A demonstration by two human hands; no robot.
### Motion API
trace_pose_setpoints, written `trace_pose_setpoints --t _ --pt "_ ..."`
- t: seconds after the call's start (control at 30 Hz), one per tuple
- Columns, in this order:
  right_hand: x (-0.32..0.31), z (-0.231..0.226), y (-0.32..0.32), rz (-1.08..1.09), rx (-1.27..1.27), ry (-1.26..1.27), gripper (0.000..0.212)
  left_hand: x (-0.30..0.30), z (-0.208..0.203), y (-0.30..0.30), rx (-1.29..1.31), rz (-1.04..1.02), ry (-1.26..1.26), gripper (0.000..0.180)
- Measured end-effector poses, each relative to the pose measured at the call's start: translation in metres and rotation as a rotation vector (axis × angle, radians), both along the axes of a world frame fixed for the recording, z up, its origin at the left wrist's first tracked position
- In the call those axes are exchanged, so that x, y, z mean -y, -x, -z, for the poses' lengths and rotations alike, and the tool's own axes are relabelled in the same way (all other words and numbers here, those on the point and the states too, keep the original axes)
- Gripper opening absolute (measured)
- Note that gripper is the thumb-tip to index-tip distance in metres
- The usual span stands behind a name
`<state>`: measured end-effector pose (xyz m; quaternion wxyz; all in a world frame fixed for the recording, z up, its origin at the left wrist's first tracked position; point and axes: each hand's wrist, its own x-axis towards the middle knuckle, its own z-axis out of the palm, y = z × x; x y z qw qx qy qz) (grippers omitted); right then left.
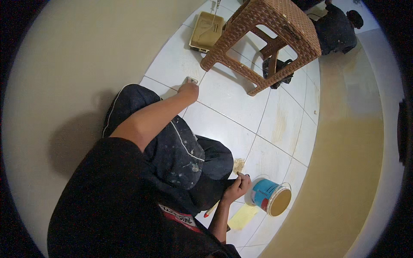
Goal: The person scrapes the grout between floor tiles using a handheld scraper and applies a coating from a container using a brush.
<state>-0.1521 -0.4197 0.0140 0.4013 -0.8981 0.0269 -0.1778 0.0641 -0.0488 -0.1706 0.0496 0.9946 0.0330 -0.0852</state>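
Observation:
My left hand [188,91] reaches out to the white tile floor. It is closed on a small, pale, paint-smeared piece [191,80], whose kind is too small to tell. My right hand [238,187] is held in front of my bent knee with its fingers curled in. Whatever it may hold is hidden. Just past its fingers, a tan smear [238,165] marks the tile. To its right stands a white paint bucket [263,193] with a blue label, its round top tan-coloured.
A brown woven-pattern plastic stool [297,32] stands ahead, a tan-coated paint tray [201,41] left of it. A black bag [277,71] lies under the stool. By my right forearm are a yellow sheet [243,217] and a red-tipped stick [207,213]. Walls rise on both sides.

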Motion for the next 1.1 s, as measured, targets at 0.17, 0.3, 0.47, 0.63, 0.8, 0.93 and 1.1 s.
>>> trace_pose_setpoints --t 0.17,0.3,0.47,0.63,0.8,0.93,1.1 --pt "0.008 0.000 -0.002 0.037 0.013 0.027 0.020 0.029 -0.073 0.001 -0.166 -0.096 0.172 0.028" --pt "0.002 -0.002 -0.001 0.019 0.006 0.020 0.020 0.024 -0.047 0.011 -0.056 -0.129 0.106 0.026" --pt "0.003 -0.001 -0.002 0.046 -0.005 -0.022 0.019 0.034 -0.052 -0.001 -0.133 -0.185 0.194 0.026" --pt "0.007 -0.004 0.000 0.051 -0.005 0.007 0.019 0.051 -0.075 0.000 -0.228 -0.173 0.166 0.033" --pt "0.000 -0.003 0.000 0.058 -0.019 -0.043 0.018 0.049 -0.060 -0.012 -0.222 -0.209 0.088 0.032" --pt "0.010 0.004 -0.003 0.036 -0.009 -0.041 0.018 0.060 -0.058 -0.010 -0.134 -0.175 0.102 0.029" --pt "0.008 0.007 -0.004 0.043 0.011 -0.081 0.017 0.062 -0.074 -0.017 -0.188 -0.158 0.082 0.030"
